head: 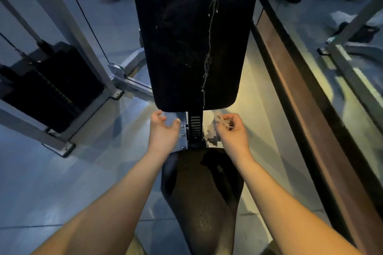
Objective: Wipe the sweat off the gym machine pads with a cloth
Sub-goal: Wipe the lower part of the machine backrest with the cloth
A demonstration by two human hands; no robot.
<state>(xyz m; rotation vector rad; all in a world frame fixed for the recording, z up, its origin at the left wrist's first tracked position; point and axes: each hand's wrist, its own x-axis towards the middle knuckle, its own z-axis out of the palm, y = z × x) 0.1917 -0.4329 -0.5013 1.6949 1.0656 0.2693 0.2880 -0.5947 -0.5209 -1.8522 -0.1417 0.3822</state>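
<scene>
A black back pad (pixel 186 37) of a gym machine rises in front of me, with wet streaks running down its right half. Below it lies the black seat pad (pixel 199 192), with a wet patch near its far end. My right hand (pixel 233 130) is shut on a small crumpled whitish cloth (pixel 213 128), held just under the back pad's lower edge, to the right of the seat post. My left hand (pixel 162 129) hovers open, fingers curled, left of the post, holding nothing.
A ribbed adjustment post (pixel 194 128) joins the two pads. A weight stack (pixel 47 87) in a grey steel frame (pixel 87 33) with cables stands at left. A mirror wall with a brown ledge (pixel 294 97) runs along the right. Grey floor tiles surround the machine.
</scene>
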